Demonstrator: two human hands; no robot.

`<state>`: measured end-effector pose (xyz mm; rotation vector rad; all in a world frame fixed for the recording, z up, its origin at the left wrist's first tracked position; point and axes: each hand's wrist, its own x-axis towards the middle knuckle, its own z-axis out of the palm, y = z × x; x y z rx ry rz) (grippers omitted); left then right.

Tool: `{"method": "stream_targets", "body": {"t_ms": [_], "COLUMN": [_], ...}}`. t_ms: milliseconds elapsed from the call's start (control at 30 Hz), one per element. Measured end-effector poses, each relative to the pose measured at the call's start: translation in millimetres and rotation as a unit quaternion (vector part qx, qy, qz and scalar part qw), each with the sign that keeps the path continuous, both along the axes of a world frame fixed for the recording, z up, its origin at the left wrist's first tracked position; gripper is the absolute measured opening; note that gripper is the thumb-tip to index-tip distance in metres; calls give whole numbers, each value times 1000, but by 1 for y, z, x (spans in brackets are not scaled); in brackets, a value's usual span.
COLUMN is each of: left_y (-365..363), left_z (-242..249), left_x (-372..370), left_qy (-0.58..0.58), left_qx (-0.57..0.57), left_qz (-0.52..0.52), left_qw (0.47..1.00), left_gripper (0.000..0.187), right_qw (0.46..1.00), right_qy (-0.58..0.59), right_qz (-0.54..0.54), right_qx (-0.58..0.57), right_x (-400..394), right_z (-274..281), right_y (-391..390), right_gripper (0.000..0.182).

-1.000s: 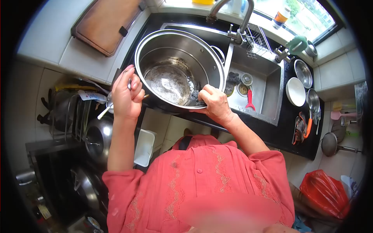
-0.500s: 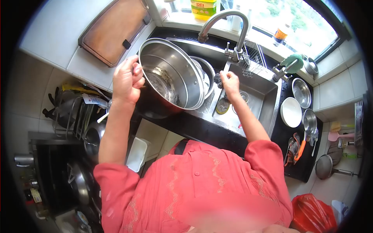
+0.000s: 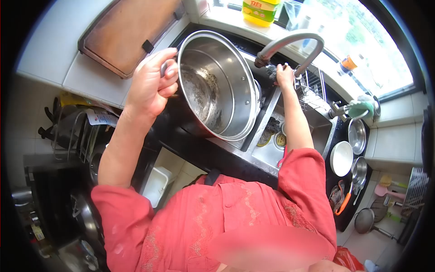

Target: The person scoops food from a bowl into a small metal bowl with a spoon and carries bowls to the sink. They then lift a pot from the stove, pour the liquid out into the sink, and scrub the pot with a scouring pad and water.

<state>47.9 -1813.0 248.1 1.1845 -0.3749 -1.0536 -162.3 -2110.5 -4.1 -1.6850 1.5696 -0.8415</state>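
My left hand [image 3: 154, 84] is wrapped round the side handle of a large stainless steel pot [image 3: 238, 86]. The pot is tilted, its mouth toward me, and dark, scorched-looking patches mark its bottom. It rests over the left part of the steel sink [image 3: 263, 159]. Up by the faucet [image 3: 312, 38], my right hand [image 3: 284, 77] pinches a dark, wiry scouring pad [image 3: 272, 71], just beside the spout's end. Part of the pad is hidden by the fingers.
Right of the sink stand a white bowl [image 3: 341, 158], a metal bowl [image 3: 357, 136] and an orange-handled utensil [image 3: 344, 203]. A wire rack [image 3: 312, 90] sits behind the basin. A brown cutting board [image 3: 129, 34] lies at upper left. A yellow container [image 3: 260, 12] stands on the sill.
My right hand has moved the scouring pad from over the right basin up and back to the faucet. My left hand keeps its grip on the pot, and the view has shifted.
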Motion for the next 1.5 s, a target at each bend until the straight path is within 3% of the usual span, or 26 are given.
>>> {"method": "stream_targets", "body": {"t_ms": [67, 167, 233, 300, 500, 633, 667, 800, 867, 900, 933, 967, 1000, 1033, 1100, 1167, 1233, 1267, 1300, 1367, 1433, 1500], "left_y": [-6, -14, -19, -22, -30, -31, -30, -30, -30, -30, -28, -25, -23, -20, -12, -5, 0, 3, 4, 5, 4, 5], "left_z": [-3, -6, -9, -12, -15, -13, -13, -11, -10, -10, -11, -12, -13, -12, -11, -14, -14, -17, -18, -18, -19, -22], "left_x": [3, 7, 10, 12, 4, 4, 5, 3, -1, -2, -3, -5, -7, -10, -16, -17, -20, -18, -19, -22, -21, -16], "left_qy": [-13, -12, -5, -9, 0, 7, 7, 4, 4, 4, 4, 8, 12, 12, 23, 33, 41, 52, 51, 77, 64, 56], "left_qx": [2, 11, 14, 18, 1, -23, -24, -14, -9, -4, -4, 0, 5, 6, 24, 25, 36, 25, 27, 29, 49, 70], "left_qz": [-21, -24, -19, -7, 14, 25, 16, 15, 10, 9, 8, -1, -10, -11, -38, -40, -47, -64, -61, -71, -61, -106], "left_qw": [1000, 1000, 1000, 1000, 1000, 999, 1000, 1000, 1000, 1000, 1000, 1000, 1000, 1000, 999, 998, 997, 996, 996, 994, 995, 990], "left_gripper": [20, 20, 17, 14, 13, 20, 18, 15, 14, 14, 14, 14, 14, 14, 13, 10, 11, 15, 15, 18, 22, 23], "right_qw": [999, 995, 953, 965, 949, 952, 953, 974, 995, 995, 975, 910, 893, 893, 853, 867, 909, 895, 894, 887, 841, 817], "right_qy": [32, 95, 156, 155, 201, 230, 208, 123, 60, 59, -103, -261, -287, -288, -262, -179, 99, 74, 73, 195, 182, 245], "right_qz": [12, 34, 112, 100, 107, 113, 113, 83, 83, 81, 119, 151, 206, 205, 330, 383, 403, 427, 430, 395, 385, 328], "right_qx": [-19, -19, -233, -188, -218, -166, -187, -171, 17, 17, 155, 286, 277, 278, 307, 264, 34, -102, -101, -140, -333, -406], "right_x": [-2, -5, -9, -10, -9, -14, -16, -26, -32, -34, -37, -39, -38, -38, -33, -21, -6, -2, 3, 16, 23, 37], "right_z": [-7, -13, -21, -27, -31, -15, -16, -4, -3, 1, 5, 10, 20, 28, 39, 41, 28, 12, 13, 17, 8, 7], "right_y": [-16, -15, -15, -15, -12, 10, 17, 57, 61, 65, 70, 75, 83, 91, 103, 113, 111, 106, 104, 102, 96, 90], "right_gripper": [30, 25, 22, 20, 22, 40, 49, 53, 52, 52, 46, 39, 26, 26, 24, 27, 30, 36, 36, 38, 35, 37]}}
